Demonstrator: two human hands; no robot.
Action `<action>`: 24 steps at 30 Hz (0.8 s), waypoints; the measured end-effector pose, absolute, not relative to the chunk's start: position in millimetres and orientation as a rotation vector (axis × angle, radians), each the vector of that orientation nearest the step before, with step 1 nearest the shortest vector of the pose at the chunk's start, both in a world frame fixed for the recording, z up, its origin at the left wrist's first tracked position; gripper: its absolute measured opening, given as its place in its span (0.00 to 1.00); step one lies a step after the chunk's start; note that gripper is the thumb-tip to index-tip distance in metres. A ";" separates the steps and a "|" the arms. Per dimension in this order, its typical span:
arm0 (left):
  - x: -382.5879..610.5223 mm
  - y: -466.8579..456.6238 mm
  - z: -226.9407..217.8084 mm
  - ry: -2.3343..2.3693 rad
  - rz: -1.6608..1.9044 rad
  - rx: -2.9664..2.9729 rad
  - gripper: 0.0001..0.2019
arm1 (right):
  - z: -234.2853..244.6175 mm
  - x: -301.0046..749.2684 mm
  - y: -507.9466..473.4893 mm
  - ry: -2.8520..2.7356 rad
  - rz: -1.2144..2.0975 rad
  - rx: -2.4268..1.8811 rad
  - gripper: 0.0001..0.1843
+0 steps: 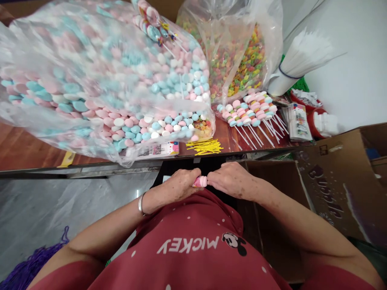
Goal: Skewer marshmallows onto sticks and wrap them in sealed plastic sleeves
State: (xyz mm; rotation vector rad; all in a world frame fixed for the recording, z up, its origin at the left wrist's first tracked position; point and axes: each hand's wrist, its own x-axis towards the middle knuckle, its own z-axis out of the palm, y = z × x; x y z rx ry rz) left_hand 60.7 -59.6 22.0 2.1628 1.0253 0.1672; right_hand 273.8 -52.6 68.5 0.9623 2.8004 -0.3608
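Note:
Above my lap, just in front of the table edge, my left hand (183, 182) is closed around a short marshmallow skewer (203, 181). Pink marshmallows and a bit of orange-yellow show between the two hands. My right hand (231, 180) has its fingers pinched at the other end, touching the last pink marshmallow; the fingers hide the stick. On the table beyond lie a bundle of yellow twist ties (205, 147) and a pile of finished marshmallow skewers (249, 108) with white sticks pointing towards me.
A large clear bag of pastel marshmallows (133, 129) spreads over the table's left. Behind stands a bag of coloured cereal rings (248, 60). At right are a white jug of sticks (284, 78), printed packets (299, 123), a red basket (314, 121) and a cardboard box (341, 173).

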 end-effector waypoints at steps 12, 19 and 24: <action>54.1 -42.9 39.1 1.021 0.189 2.057 0.30 | 62.5 274.5 -35.1 2.887 -0.338 0.875 0.13; 40.3 -53.7 30.6 0.916 0.098 2.003 0.12 | 68.9 273.1 -33.9 2.936 -0.308 0.753 0.11; 55.8 -63.3 10.2 0.942 0.322 1.837 0.11 | 55.6 265.5 -33.1 3.031 -0.274 0.720 0.12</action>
